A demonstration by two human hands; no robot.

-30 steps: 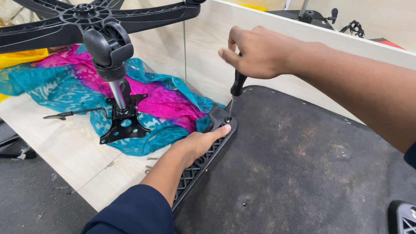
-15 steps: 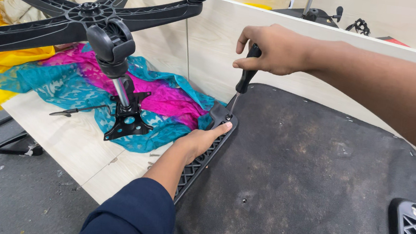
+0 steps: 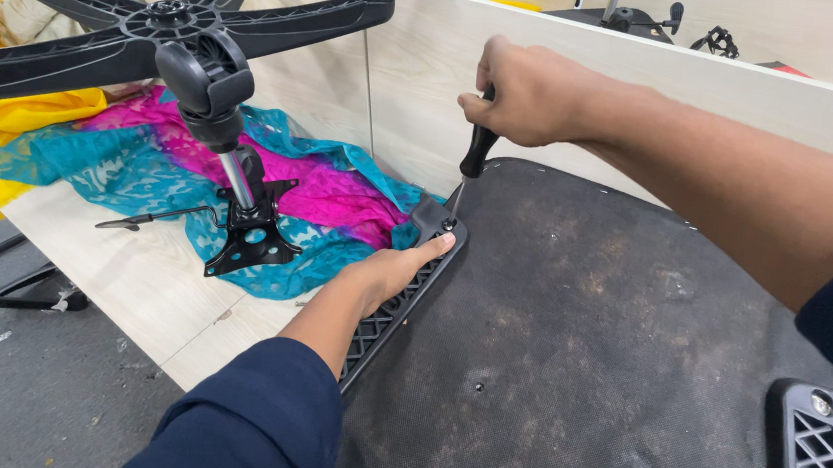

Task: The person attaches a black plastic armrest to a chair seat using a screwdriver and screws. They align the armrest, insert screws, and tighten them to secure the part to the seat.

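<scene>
Head view. Right hand (image 3: 529,91) clenched round black screwdriver (image 3: 471,159), held approx. upright; tip meets bracket (image 3: 410,289) at its top end, prob. on a screw (too small to confirm). Left hand (image 3: 388,272) lies flat on bracket, fingers released, pressing it at seat pad (image 3: 607,351) edge. Chair base (image 3: 168,27) w/ gas cylinder stands on coloured cloth (image 3: 340,192), left on tabletop (image 3: 131,279).

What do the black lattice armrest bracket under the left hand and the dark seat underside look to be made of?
The black lattice armrest bracket looks like moulded plastic: matte, with a ribbed diamond grid. The dark seat underside seems covered in felt-like fabric, dull, fuzzy and scuffed with pale dust. The left hand presses the bracket; the right hand grips a black-handled screwdriver, its shaft probably steel.
</scene>
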